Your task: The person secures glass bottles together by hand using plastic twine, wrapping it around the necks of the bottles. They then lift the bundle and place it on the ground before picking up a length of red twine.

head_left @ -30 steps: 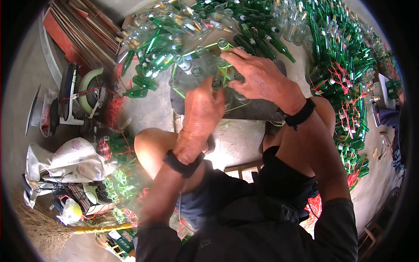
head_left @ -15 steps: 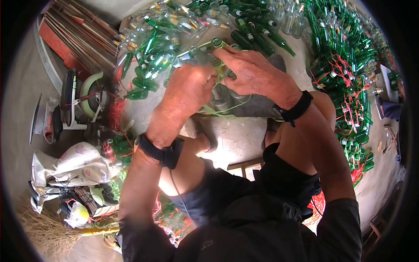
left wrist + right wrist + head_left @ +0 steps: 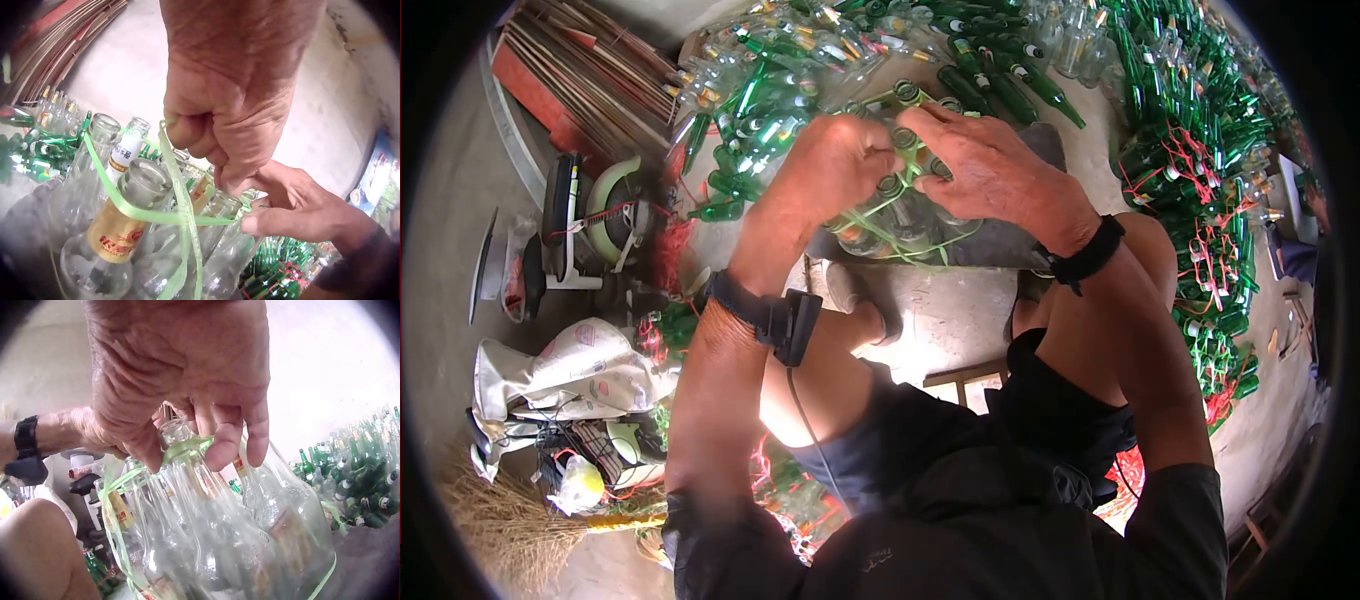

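Note:
Clear glass bottles (image 3: pixel 212 531) stand upright in a tight bundle in front of me, some with gold labels. A light green plastic strap (image 3: pixel 181 212) runs around and between their necks. My left hand (image 3: pixel 825 170), fingers curled at the left side of the bundle, grips a length of the strap pulled up from the necks. The right hand (image 3: pixel 1000 175) reaches over the bundle from the right. In the right wrist view, its thumb and fingers hold one bottle neck (image 3: pixel 178 434) where the strap crosses. Strap ends hang down the bundle's near side.
The bundle stands on a dark slab (image 3: pixel 1000 245) between my knees. Green bottles (image 3: pixel 1040 95) and clear ones lie behind it, with a large pile (image 3: pixel 1170 90) at the right. At the left are a wheeled machine (image 3: pixel 590 220), a white sack (image 3: pixel 580 370) and stacked boards (image 3: pixel 580 90).
The left hand has moved from the near bottle necks up and to the left, drawing the strap along. The right hand has stayed nearly in place at the necks.

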`<action>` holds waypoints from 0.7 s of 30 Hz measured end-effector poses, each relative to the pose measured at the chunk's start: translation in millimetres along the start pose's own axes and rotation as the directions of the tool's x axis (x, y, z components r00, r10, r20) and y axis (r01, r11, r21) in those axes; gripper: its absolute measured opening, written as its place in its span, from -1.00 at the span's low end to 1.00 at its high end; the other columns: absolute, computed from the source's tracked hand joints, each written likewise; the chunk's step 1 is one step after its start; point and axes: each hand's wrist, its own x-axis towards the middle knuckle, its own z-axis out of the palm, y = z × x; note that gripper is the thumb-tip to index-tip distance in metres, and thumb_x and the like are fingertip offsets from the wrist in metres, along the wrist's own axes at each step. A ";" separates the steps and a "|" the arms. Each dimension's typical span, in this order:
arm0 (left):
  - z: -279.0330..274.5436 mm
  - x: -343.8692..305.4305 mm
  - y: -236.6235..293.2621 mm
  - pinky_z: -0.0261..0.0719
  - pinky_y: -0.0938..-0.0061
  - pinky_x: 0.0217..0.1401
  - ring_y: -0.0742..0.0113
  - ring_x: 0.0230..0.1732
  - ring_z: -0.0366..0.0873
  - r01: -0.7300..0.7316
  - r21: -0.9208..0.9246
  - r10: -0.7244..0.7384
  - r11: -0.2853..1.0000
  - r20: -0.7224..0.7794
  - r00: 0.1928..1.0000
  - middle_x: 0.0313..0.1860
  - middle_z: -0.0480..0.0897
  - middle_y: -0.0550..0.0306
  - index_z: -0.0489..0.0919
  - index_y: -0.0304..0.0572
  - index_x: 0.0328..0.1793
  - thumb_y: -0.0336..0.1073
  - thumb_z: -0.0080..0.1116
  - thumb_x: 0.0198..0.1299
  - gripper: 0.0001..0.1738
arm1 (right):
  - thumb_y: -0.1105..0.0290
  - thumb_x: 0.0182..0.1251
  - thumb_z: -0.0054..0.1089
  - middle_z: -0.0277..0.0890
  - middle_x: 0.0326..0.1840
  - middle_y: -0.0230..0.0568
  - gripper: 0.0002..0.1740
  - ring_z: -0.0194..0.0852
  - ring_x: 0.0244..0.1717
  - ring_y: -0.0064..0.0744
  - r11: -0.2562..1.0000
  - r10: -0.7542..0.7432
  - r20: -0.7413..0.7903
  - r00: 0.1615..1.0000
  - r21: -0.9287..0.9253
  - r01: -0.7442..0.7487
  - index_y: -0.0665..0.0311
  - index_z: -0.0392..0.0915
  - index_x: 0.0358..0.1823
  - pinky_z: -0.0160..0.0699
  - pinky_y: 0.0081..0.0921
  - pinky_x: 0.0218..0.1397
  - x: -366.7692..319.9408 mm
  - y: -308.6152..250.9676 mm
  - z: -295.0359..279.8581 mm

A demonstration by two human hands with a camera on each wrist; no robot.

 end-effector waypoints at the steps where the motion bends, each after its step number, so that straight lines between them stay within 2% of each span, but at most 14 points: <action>1: 0.9 0.0 -2.2 0.48 0.33 -0.42 0.30 -0.56 0.48 0.063 -0.057 -0.062 0.996 0.022 0.998 -0.57 0.61 0.00 0.78 -0.31 -0.24 -0.42 0.46 0.24 -0.90 | 0.40 0.26 0.29 0.60 0.02 0.08 -0.61 0.66 0.00 0.31 1.000 0.007 0.009 1.000 -0.002 -0.007 0.32 0.39 0.06 0.67 0.15 -0.02 0.2 0.0 -0.4; 2: 1.8 0.3 -4.5 0.45 0.38 -0.43 0.44 -0.55 0.43 0.126 -0.112 -0.121 0.986 0.048 0.991 -0.60 0.58 0.07 0.78 -0.32 -0.23 -0.42 0.47 0.26 -0.90 | 0.40 0.26 0.29 0.60 0.02 0.08 -0.61 0.66 0.00 0.31 1.000 0.006 0.009 1.000 -0.002 -0.006 0.32 0.39 0.06 0.67 0.15 -0.02 0.0 0.0 -0.5; 3: 3.0 0.8 -8.2 0.45 0.38 -0.43 0.44 -0.55 0.43 0.126 -0.112 -0.121 0.986 0.049 0.991 -0.60 0.58 0.07 0.78 -0.32 -0.23 -0.42 0.47 0.26 -0.90 | 0.41 0.26 0.29 0.60 0.02 0.08 -0.61 0.66 0.01 0.32 1.000 -0.003 -0.004 1.000 0.007 0.003 0.31 0.39 0.07 0.67 0.15 -0.02 -0.6 -0.3 -0.4; 5: 5.1 1.3 -16.1 0.41 0.42 -0.44 0.54 -0.52 0.38 0.207 -0.252 -0.181 0.945 0.122 0.976 -0.61 0.54 0.17 0.78 -0.34 -0.23 -0.43 0.47 0.27 -0.91 | 0.41 0.26 0.29 0.60 0.03 0.08 -0.60 0.65 0.01 0.32 1.000 -0.010 -0.016 1.000 0.018 0.011 0.30 0.39 0.08 0.67 0.15 -0.02 -1.6 -0.4 -0.2; 9: 3.5 0.8 -14.8 0.40 0.40 -0.45 0.52 -0.54 0.37 0.223 -0.238 -0.198 0.945 0.124 0.972 -0.62 0.52 0.14 0.79 -0.33 -0.24 -0.41 0.48 0.27 -0.89 | 0.42 0.26 0.28 0.60 0.03 0.10 -0.60 0.65 0.02 0.33 1.000 0.002 -0.005 1.000 0.018 -0.002 0.31 0.38 0.08 0.67 0.15 -0.02 -0.8 -1.1 -0.6; 11: -0.2 -2.1 -5.2 0.44 0.37 -0.44 0.46 -0.56 0.40 0.203 -0.074 -0.198 0.976 0.071 0.978 -0.61 0.55 0.07 0.79 -0.32 -0.26 -0.35 0.50 0.26 -0.85 | 0.42 0.25 0.27 0.60 0.03 0.10 -0.60 0.65 0.02 0.33 1.000 0.020 0.005 1.000 0.012 -0.020 0.32 0.38 0.08 0.67 0.15 -0.02 -0.7 -1.4 -0.8; 12: 2.5 -3.1 -5.4 0.44 0.37 -0.44 0.46 -0.56 0.40 0.199 -0.078 -0.193 0.977 0.075 0.978 -0.61 0.55 0.07 0.79 -0.32 -0.26 -0.35 0.50 0.26 -0.85 | 0.43 0.24 0.27 0.60 0.03 0.11 -0.60 0.65 0.03 0.33 1.000 0.020 0.007 1.000 0.013 -0.020 0.33 0.38 0.07 0.67 0.15 -0.01 -0.6 -2.0 -0.5; 14: 7.6 -8.3 -10.4 0.52 0.30 -0.41 0.27 -0.57 0.52 0.147 -0.004 -0.147 0.989 -0.021 0.989 -0.56 0.64 -0.03 0.80 -0.28 -0.26 -0.30 0.51 0.24 -0.83 | 0.43 0.24 0.27 0.61 0.03 0.12 -0.60 0.65 0.03 0.33 1.000 0.019 0.007 1.000 0.017 -0.019 0.33 0.38 0.07 0.67 0.15 0.01 -1.4 -1.5 -0.2; 15: 9.7 -11.6 -9.6 0.52 0.30 -0.41 0.27 -0.57 0.52 0.149 -0.002 -0.149 0.989 -0.018 0.989 -0.56 0.64 -0.03 0.80 -0.28 -0.26 -0.30 0.51 0.24 -0.83 | 0.44 0.23 0.26 0.61 0.03 0.12 -0.59 0.65 0.03 0.32 1.000 0.023 -0.004 1.000 0.016 -0.023 0.34 0.39 0.08 0.67 0.14 0.02 -1.6 -1.7 0.7; 17: 15.2 -18.6 -6.6 0.60 0.24 -0.35 0.03 -0.50 0.66 0.128 0.061 -0.118 0.990 -0.143 0.983 -0.46 0.72 -0.11 0.81 -0.23 -0.24 -0.27 0.52 0.21 -0.82 | 0.45 0.21 0.26 0.62 0.04 0.12 -0.59 0.66 0.04 0.31 1.000 0.026 -0.018 1.000 0.018 -0.025 0.34 0.39 0.08 0.67 0.14 0.03 -1.4 -2.6 1.5; 18: 16.8 -21.4 -4.6 0.60 0.24 -0.35 0.03 -0.50 0.66 0.127 0.064 -0.117 0.990 -0.141 0.983 -0.46 0.72 -0.11 0.81 -0.23 -0.24 -0.27 0.52 0.21 -0.82 | 0.45 0.20 0.25 0.62 0.05 0.13 -0.58 0.66 0.04 0.31 1.000 0.028 -0.019 0.999 0.010 -0.028 0.35 0.40 0.09 0.67 0.13 0.05 -0.7 -3.4 1.2; 20: 21.2 -25.7 -0.7 0.70 0.05 -0.20 -0.19 -0.32 0.76 0.242 0.139 -0.215 0.960 -0.182 0.960 -0.41 0.74 -0.17 0.81 -0.15 -0.32 -0.23 0.49 0.18 -0.84 | 0.46 0.19 0.25 0.63 0.06 0.13 -0.56 0.66 0.05 0.31 0.999 0.036 -0.022 0.999 0.001 -0.036 0.35 0.41 0.11 0.67 0.13 0.06 -1.1 -3.6 0.8; 21: 22.3 -26.7 3.4 0.70 0.05 -0.20 -0.19 -0.32 0.76 0.242 0.140 -0.216 0.960 -0.181 0.960 -0.41 0.74 -0.17 0.81 -0.15 -0.32 -0.23 0.49 0.18 -0.84 | 0.46 0.19 0.25 0.63 0.07 0.13 -0.55 0.66 0.05 0.31 0.999 0.044 -0.014 0.999 -0.009 -0.044 0.36 0.41 0.12 0.67 0.13 0.06 -1.3 -3.5 1.3</action>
